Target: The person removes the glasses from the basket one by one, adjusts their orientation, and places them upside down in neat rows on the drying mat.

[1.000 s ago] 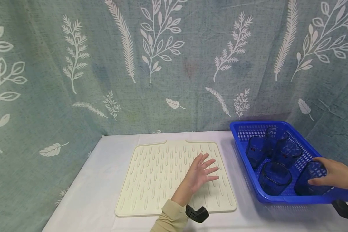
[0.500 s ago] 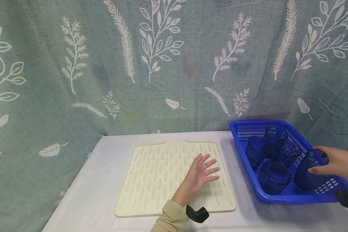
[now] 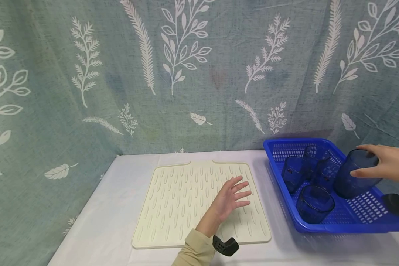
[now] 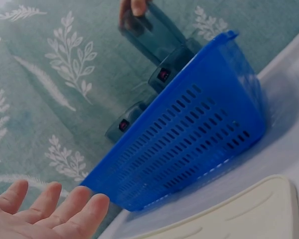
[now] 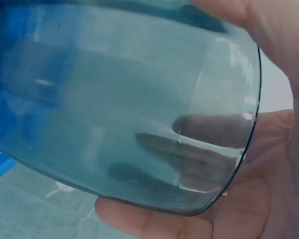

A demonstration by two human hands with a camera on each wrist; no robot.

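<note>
Tinted glass tumbler point(image 3: 347, 181): tilted, within or just above the right side of the blue perforated basket point(image 3: 349, 228); contact with neighbouring tumblers point(image 3: 314, 207) cannot be determined. Right hand point(image 3: 389, 162) grasps it near the mouth. Left hand point(image 3: 231, 199), fingers spread, holds nothing, over the cream ridged mat point(image 3: 173, 210). Judged step, lifting: maintain firm, even grip; clear neighbours and rim.

A big gray-green curtain point(image 3: 219, 107) with white leaves point(image 3: 197, 118) hangs behind the white tabletop point(image 3: 106, 214) and down its left side. The light is soft.
</note>
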